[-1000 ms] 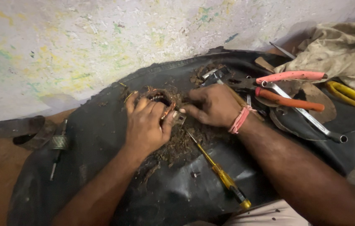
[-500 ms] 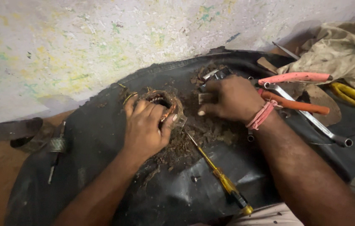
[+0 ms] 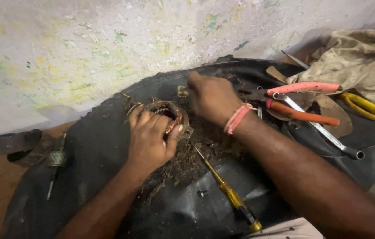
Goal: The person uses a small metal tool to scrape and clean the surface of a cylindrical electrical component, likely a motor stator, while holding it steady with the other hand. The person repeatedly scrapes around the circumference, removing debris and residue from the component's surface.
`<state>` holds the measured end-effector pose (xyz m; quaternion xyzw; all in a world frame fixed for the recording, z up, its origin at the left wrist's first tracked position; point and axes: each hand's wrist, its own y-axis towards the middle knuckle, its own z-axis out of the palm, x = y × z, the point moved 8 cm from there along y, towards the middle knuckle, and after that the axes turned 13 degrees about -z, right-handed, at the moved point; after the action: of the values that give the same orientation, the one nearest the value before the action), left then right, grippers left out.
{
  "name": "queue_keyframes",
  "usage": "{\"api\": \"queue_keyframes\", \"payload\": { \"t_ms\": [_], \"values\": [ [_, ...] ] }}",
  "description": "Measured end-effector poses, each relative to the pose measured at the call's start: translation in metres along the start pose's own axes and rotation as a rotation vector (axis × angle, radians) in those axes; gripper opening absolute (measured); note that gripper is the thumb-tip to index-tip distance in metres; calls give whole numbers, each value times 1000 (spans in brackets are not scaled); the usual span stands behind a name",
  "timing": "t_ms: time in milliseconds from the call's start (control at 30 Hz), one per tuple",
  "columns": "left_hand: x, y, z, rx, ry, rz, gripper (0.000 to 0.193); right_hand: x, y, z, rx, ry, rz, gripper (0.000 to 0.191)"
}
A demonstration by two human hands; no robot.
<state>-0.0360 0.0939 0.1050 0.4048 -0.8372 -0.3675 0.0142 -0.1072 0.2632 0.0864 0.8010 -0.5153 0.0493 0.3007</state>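
My left hand (image 3: 151, 138) lies over a round rusty motor stator with copper windings (image 3: 168, 110), gripping it against a black rubber sheet (image 3: 103, 155). Brown debris (image 3: 187, 161) is scattered below the stator. My right hand (image 3: 212, 97), a pink band at its wrist, reaches to the far side of the sheet with fingertips down by a small metal piece (image 3: 182, 91); whether it grips anything I cannot tell. A yellow-handled screwdriver (image 3: 229, 192) rests on the sheet between my forearms.
Pliers with pink and orange handles (image 3: 304, 99) and a metal socket wrench (image 3: 320, 128) lie right of my right hand. A dirty cloth (image 3: 355, 57) and yellow-handled tool (image 3: 366, 106) sit far right. A paint-flecked wall (image 3: 86, 48) stands behind. Metal scraps (image 3: 17, 146) lie left.
My right hand has moved from beside the stator up and away toward the far edge of the rubber sheet. My left hand stays on the stator.
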Motion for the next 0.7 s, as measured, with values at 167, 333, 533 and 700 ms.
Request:
{"api": "queue_keyframes", "payload": {
  "t_ms": [167,333,533,700],
  "values": [
    [0,0,1,10,14,0,21,29,3,1,-235,-146,-311,14],
    [-1,-2,0,8,6,4,20,28,3,8,-235,-184,-331,15],
    [-4,-4,3,-37,57,11,20,28,2,9,-172,-173,-332,13],
    [-5,-4,2,-58,74,18,20,29,-8,8,-164,-141,-338,22]
  ]
}}
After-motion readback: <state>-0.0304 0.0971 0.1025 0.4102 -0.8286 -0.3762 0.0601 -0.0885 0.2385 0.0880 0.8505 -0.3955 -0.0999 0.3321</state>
